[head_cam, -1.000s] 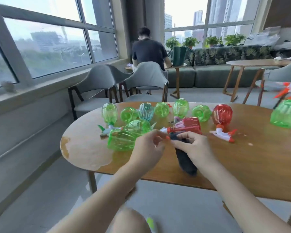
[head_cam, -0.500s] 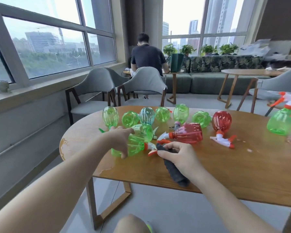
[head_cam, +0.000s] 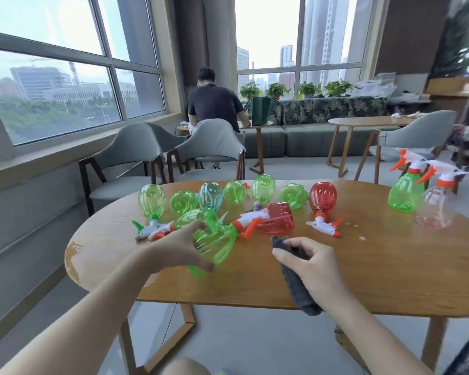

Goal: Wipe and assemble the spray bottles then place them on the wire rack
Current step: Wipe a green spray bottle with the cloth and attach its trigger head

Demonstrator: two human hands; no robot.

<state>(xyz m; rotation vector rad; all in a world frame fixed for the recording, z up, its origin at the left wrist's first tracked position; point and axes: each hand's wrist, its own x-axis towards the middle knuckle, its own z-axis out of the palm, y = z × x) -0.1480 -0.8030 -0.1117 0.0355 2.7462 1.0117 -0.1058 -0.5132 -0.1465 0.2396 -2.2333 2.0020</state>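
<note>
My left hand [head_cam: 179, 247] grips a green spray bottle [head_cam: 214, 246] by its body; the bottle lies tilted above the wooden table [head_cam: 377, 263], its orange-and-white sprayer head [head_cam: 245, 224] pointing away from me. My right hand [head_cam: 313, 262] holds a dark grey cloth [head_cam: 299, 289] just right of the bottle, not touching it. Behind them lie a red bottle [head_cam: 278, 217] on its side and several green bottles [head_cam: 183, 203], some upside down with sprayer heads fitted. No wire rack is in view.
At the table's right end stand an assembled green bottle [head_cam: 406, 190] and a clear bottle [head_cam: 436, 207]. A red bottle [head_cam: 322, 197] stands inverted mid-table. Grey chairs [head_cam: 214, 147] sit behind the table, and a person [head_cam: 213, 101] sits with their back turned.
My left hand has taken hold of the green bottle and lifted it toward me. My right hand with the cloth has drawn away from the sprayer head to the right.
</note>
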